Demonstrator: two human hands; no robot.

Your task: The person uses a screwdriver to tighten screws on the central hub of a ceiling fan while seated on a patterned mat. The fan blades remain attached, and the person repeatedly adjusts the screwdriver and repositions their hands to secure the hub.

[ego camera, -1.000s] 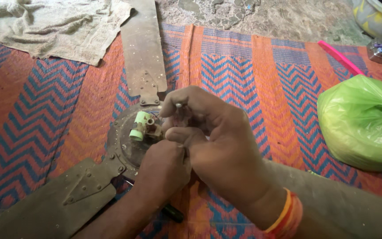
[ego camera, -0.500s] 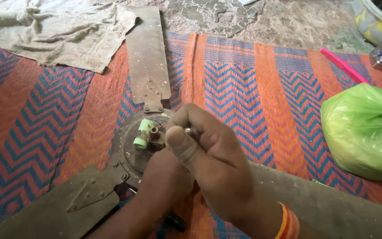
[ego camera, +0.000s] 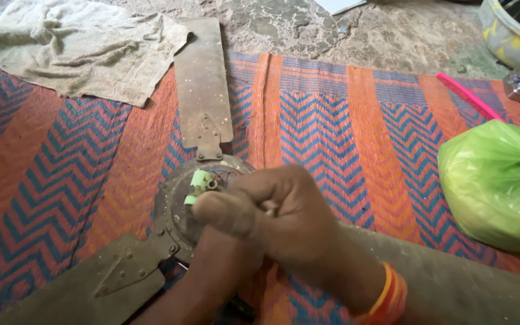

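A dusty ceiling fan lies on a striped mat, its round metal hub (ego camera: pixel 173 210) showing a pale green cylinder (ego camera: pixel 198 179) and some wires. My right hand (ego camera: pixel 278 219), with an orange band at the wrist, is closed in a fist just above the hub's right side. It pinches a thin pale piece between thumb and fingers. My left hand (ego camera: pixel 224 250) reaches in from below, and its fingers are hidden behind the right fist. One blade (ego camera: pixel 203 90) points away from me, another (ego camera: pixel 91 289) lies at lower left, and a third (ego camera: pixel 464 289) runs under my right forearm.
A tied green plastic bag (ego camera: pixel 495 180) sits at the right on the orange-and-blue mat (ego camera: pixel 326 120). A pink stick (ego camera: pixel 467 96) lies beyond it. A crumpled beige cloth (ego camera: pixel 79 48) covers the top left. A paint-stained tub (ego camera: pixel 513 30) stands on the stone floor at top right.
My right hand has curled from spread fingers at the hub into a tight fist and come up closer to the camera. The green cylinder is more exposed.
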